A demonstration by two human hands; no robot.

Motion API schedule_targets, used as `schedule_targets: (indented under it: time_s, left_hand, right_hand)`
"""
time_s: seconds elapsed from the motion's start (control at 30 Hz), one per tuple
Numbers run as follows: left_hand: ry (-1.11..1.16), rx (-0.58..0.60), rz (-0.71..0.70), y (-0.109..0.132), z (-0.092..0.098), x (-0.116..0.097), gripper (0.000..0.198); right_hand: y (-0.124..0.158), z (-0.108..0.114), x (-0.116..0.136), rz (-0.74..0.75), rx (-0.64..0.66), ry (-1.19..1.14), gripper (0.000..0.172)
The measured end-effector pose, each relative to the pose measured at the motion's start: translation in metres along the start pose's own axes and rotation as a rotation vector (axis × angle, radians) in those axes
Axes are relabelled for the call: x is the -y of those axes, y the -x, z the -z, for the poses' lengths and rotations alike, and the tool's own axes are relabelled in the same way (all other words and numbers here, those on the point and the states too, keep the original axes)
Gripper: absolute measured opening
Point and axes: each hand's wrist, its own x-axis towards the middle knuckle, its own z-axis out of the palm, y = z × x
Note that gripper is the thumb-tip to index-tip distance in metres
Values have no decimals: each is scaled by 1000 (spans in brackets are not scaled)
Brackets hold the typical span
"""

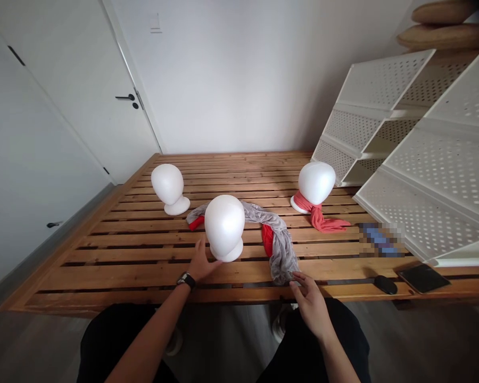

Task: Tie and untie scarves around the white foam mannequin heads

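Three white foam mannequin heads stand on a slatted wooden platform (143,276). My left hand (203,261), with a watch on its wrist, holds the base of the nearest head (224,226). A grey scarf with red lining (277,242) lies draped behind and to the right of that head. My right hand (308,294) pinches the scarf's near end at the platform's front edge. The right head (316,182) wears a red scarf (323,218). The left head (168,184) is bare.
White perforated shelf units (423,159) lean at the right, with wooden pieces on top. A dark phone (423,277) and a small black object (385,284) lie at the front right, beside a blurred-out item (379,239). A white door (83,106) stands at the left.
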Motion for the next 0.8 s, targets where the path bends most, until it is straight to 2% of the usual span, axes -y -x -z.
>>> schedule_targets:
  time_s: [0.07,0.13,0.23,0.3,0.37,0.43,0.53,0.6,0.67,0.73,0.8]
  left_hand:
    - [-71,-17,-54,-20,26,21,82]
    - [-159,-57,-28,-54,49,33,61]
    - [-315,-16,62,-115,68,39,52]
    - [-369,49,116,-150,68,40,54]
    - [-387,82,172,-174,62,42,56]
    - [-392,91,240,-189,54,44,53]
    - [-372,109,334,-201,47,45,33]
    - [-329,98,355,-210,50,39,20]
    - [-257,50,341,-224,59,26,15]
    - [-156,-10,308,-243,75,5,18]
    - [-57,-65,262,-267,96,-26,24]
  right_hand:
    - [1,3,-1,-27,39,-9,51]
    - [1,6,-3,-36,67,14,50]
    - [1,11,-5,-46,80,79,50]
    - [0,13,-6,-50,80,132,49]
    - [-2,14,-6,-42,81,177,48]
    - [-4,14,-4,-34,96,193,47]
    - [-7,14,2,-39,126,178,46]
    - [-8,15,5,-41,125,169,46]
    - [-7,15,6,-40,117,158,46]
    - [-7,16,5,-42,123,147,46]
    - [-5,15,4,-37,132,138,46]
